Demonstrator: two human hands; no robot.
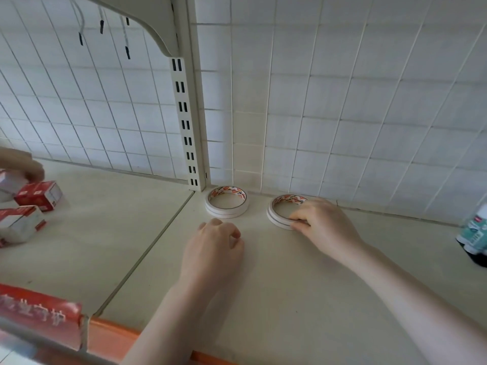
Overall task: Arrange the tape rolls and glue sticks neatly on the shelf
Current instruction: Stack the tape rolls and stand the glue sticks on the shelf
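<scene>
- Shelf (263, 285): cream board, fills lower half of frame; grid back panel (369, 101) behind it.
- Left tape stack (227, 204): two white rolls lying flat, one on the other, centre of frame, just beside the slotted upright (185, 122) at the back.
- Right tape stack (283, 210): also two flat rolls, right of centre, near the 1st stack but apart.
- Right hand (324, 225): fingers curled over the near rim of right tape stack, thumb vs fingers pinching its edge.
- Left hand (214, 246): on the shelf just in front of left tape stack, fingers loosely curled, nothing in it, not touching the tape.
- Red/white boxes (31, 206): left edge of frame, w/ another person's hand (23, 164) over them.
- Glue bottles (474, 230): right edge, teal labels, partly cut off.
</scene>
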